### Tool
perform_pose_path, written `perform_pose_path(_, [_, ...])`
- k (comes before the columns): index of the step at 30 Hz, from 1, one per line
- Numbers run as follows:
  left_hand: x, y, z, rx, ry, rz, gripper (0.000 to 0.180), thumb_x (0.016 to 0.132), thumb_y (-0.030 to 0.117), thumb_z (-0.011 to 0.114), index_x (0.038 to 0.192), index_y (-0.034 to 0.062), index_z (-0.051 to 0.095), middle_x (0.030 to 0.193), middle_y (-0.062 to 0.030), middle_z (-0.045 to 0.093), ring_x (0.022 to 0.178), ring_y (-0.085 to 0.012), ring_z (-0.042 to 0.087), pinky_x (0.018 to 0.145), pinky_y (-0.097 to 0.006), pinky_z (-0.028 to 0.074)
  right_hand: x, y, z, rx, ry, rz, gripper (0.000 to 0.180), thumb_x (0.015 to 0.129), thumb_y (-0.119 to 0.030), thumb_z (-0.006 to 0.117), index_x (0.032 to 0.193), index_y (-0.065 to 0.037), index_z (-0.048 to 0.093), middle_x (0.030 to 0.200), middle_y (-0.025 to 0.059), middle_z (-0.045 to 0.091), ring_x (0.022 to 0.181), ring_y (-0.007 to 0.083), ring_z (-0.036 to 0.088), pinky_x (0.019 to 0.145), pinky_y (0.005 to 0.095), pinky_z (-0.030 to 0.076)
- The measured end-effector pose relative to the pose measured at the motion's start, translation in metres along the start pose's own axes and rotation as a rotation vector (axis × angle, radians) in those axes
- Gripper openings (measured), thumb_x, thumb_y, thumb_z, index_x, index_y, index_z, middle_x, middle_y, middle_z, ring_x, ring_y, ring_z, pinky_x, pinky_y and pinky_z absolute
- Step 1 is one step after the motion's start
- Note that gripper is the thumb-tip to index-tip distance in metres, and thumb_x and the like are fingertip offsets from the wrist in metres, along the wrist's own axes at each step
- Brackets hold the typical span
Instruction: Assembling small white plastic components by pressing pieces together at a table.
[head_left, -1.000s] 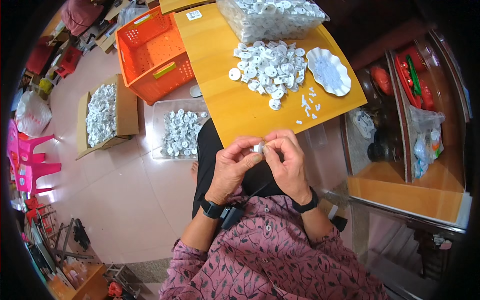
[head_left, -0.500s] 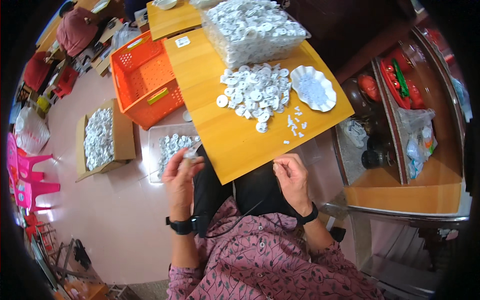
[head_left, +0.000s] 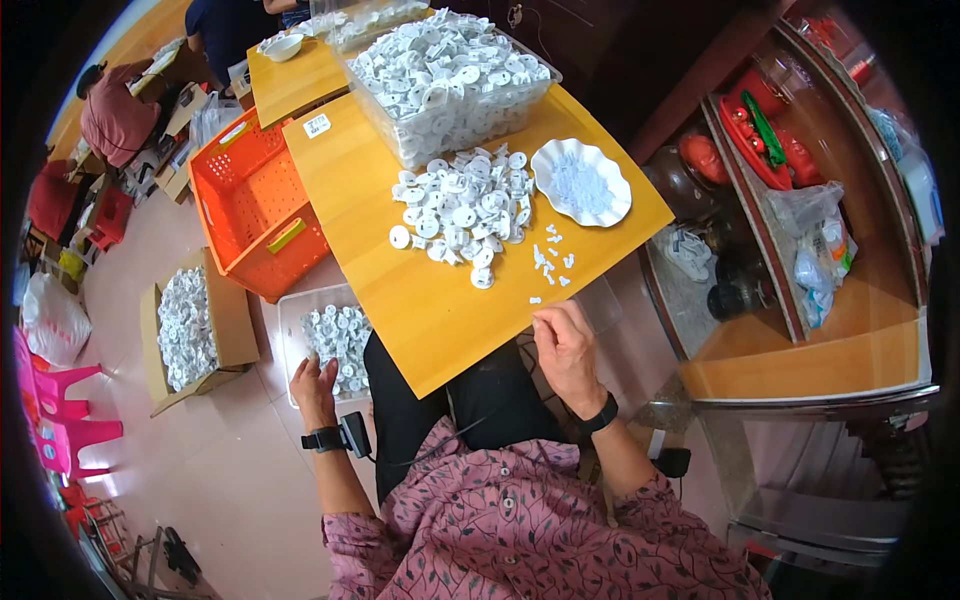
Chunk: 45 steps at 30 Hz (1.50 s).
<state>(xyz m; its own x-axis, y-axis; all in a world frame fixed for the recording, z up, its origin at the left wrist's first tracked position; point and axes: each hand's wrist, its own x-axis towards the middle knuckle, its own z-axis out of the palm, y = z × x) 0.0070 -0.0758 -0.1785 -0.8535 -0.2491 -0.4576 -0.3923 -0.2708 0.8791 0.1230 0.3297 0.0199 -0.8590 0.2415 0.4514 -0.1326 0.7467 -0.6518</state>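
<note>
My left hand [head_left: 316,392] is down beside my leg, at the near left edge of a clear plastic bin [head_left: 290,318] of white round parts [head_left: 340,340]. Its thumb and fingers are apart, and I see nothing held in them. At the table's near right edge is my right hand [head_left: 568,355], fingers curled and thumb and forefinger pinched; what they hold, if anything, is hidden. Just beyond it lie several small white pieces [head_left: 545,265]. A loose pile of white round parts [head_left: 465,205] covers the middle of the yellow table [head_left: 440,330].
A large clear tub [head_left: 450,130] heaped with white parts stands at the table's back, next to a scalloped white dish [head_left: 625,205] of small pale pieces. Left on the floor are an orange crate [head_left: 285,265] and a cardboard box [head_left: 235,315]. Shelves [head_left: 760,240] stand at right.
My left hand has moved down and left to the bin; the whitish piece in its fingers no longer shows. My right hand keeps its pinch at the table edge. The whole view has shifted.
</note>
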Motion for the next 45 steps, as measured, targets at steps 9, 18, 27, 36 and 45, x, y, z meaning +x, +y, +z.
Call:
perform_pose_path(9, [-0.125, 0.103, 0.121, -0.097, -0.196, 0.153, 0.029, 0.096, 0.015, 0.067, 0.115, -0.0058, 0.062, 0.093, -0.0102, 0.067, 0.081, -0.0166, 0.068, 0.074, -0.026, 0.056, 0.031, -0.004, 0.034, -0.172, -0.073, -0.123, 0.044, 0.084, 0.004, 0.055, 0.128, 0.000, 0.058, 0.126, 0.0130, 0.059, 0.108, 0.0336, 0.054, 0.093, 0.0433, 0.044])
perform_pose_path(18, [-0.182, 0.083, 0.172, 0.069, -0.432, 0.127, 0.022, 0.096, 0.011, 0.065, 0.112, -0.0048, 0.065, 0.094, -0.0068, 0.070, 0.078, -0.0121, 0.067, 0.075, -0.025, 0.055, 0.020, -0.001, 0.040, 0.100, -0.059, -0.041, 0.032, 0.087, 0.009, 0.056, 0.117, 0.002, 0.063, 0.107, 0.0161, 0.064, 0.096, 0.0340, 0.063, 0.084, 0.0412, 0.052])
perform_pose_path(27, [-0.189, 0.073, 0.190, 0.301, -0.412, 0.344, 0.018, 0.093, 0.008, 0.067, 0.106, -0.0047, 0.067, 0.091, -0.0068, 0.067, 0.077, -0.0104, 0.064, 0.071, -0.024, 0.053, -0.004, 0.016, 0.000, 0.002, 0.069, 0.061, 0.025, 0.088, 0.007, 0.059, 0.112, 0.002, 0.064, 0.100, 0.0173, 0.062, 0.088, 0.0331, 0.066, 0.074, 0.0381, 0.055])
perform_pose_path(36, [-0.191, 0.076, 0.203, 0.489, -0.390, 0.589, 0.014, 0.088, 0.005, 0.070, 0.100, -0.0031, 0.068, 0.085, -0.0096, 0.064, 0.070, -0.0147, 0.062, 0.065, -0.026, 0.050, -0.005, 0.025, -0.013, -0.319, -0.030, -0.083, 0.032, 0.083, 0.004, 0.061, 0.115, 0.001, 0.063, 0.111, 0.0134, 0.057, 0.101, 0.0311, 0.055, 0.086, 0.0410, 0.046])
perform_pose_path(45, [-0.191, 0.075, 0.233, 0.611, -0.423, 0.809, 0.025, 0.083, 0.000, 0.070, 0.107, -0.0010, 0.067, 0.088, -0.0133, 0.060, 0.070, -0.0234, 0.061, 0.063, -0.034, 0.050, -0.006, 0.031, -0.013, -0.494, -0.160, -0.094, 0.037, 0.084, -0.001, 0.061, 0.121, 0.000, 0.060, 0.115, 0.0131, 0.056, 0.101, 0.0304, 0.053, 0.084, 0.0414, 0.043])
